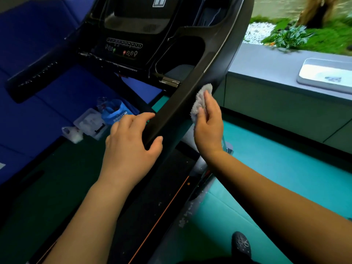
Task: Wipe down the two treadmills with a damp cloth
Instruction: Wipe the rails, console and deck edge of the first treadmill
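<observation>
A black treadmill fills the view, its console at the top and its right handrail slanting down toward me. My right hand presses a bunched grey cloth against the outer side of that handrail. My left hand grips the handrail's lower end, thumb on the outer side and fingers over the top. The running belt with an orange stripe lies below my arms. Only one treadmill is in view.
A blue bag and clear plastic packaging lie on the floor left of the handrail, beside blue mats. Teal flooring spreads to the right. A grey bench holds a white tray. A dark shoe stands bottom right.
</observation>
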Demonstrator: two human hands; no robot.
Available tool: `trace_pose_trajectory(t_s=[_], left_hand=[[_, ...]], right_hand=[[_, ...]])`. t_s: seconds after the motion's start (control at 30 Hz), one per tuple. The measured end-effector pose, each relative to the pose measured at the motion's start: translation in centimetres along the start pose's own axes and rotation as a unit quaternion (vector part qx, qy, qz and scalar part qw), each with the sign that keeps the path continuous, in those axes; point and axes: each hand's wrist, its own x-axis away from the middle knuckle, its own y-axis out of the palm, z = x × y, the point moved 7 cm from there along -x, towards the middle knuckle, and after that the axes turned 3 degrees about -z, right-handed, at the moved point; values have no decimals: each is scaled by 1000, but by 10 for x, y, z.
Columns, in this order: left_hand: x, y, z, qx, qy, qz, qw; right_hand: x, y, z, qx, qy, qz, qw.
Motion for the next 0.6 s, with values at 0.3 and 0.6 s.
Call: trace_pose_trajectory(t_s=[0.3, 0.6], left_hand=[[-58, 35, 36, -46, -57, 12, 997], [-55, 36, 34, -39, -77, 39, 995]], right_hand=[[-84, 23, -59, 334, -376, -314, 805], [-113, 14, -58, 346, -413, -393, 745]])
